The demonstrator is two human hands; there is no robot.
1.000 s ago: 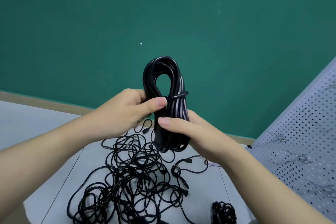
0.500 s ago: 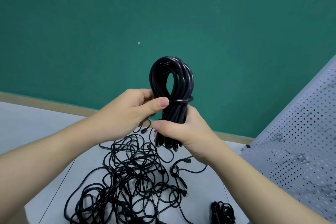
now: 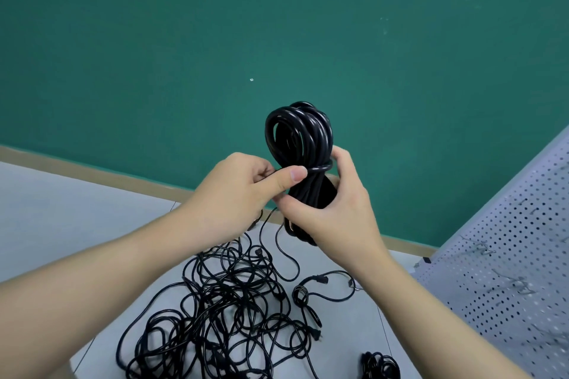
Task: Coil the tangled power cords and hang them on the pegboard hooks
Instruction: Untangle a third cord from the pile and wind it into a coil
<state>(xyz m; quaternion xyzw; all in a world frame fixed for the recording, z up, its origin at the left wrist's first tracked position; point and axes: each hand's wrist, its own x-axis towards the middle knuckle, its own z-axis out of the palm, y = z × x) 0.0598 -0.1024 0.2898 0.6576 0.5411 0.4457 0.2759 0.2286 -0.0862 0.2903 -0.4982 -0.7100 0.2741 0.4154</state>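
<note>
A thick black coiled cord (image 3: 300, 138) stands upright in the air above the table, with one turn wrapped across its waist. My right hand (image 3: 334, 212) grips the coil's lower half, fingers curled round it. My left hand (image 3: 243, 194) pinches the wrapping strand at the coil's left side, thumb pressed on it. Below lies a heap of tangled black cords (image 3: 221, 311) on the grey table (image 3: 348, 335). The white pegboard (image 3: 505, 274) leans at the right, with wire hooks (image 3: 475, 244) on it.
A small bundled black cord (image 3: 380, 366) lies at the table's near right edge. A green wall (image 3: 277, 24) with a tan skirting fills the background. The grey floor shows at the left.
The coil has turned and shifted slightly right. My right hand has slid round it, its fingers now reaching up to the wrapping turn. The left thumb still presses the strand.
</note>
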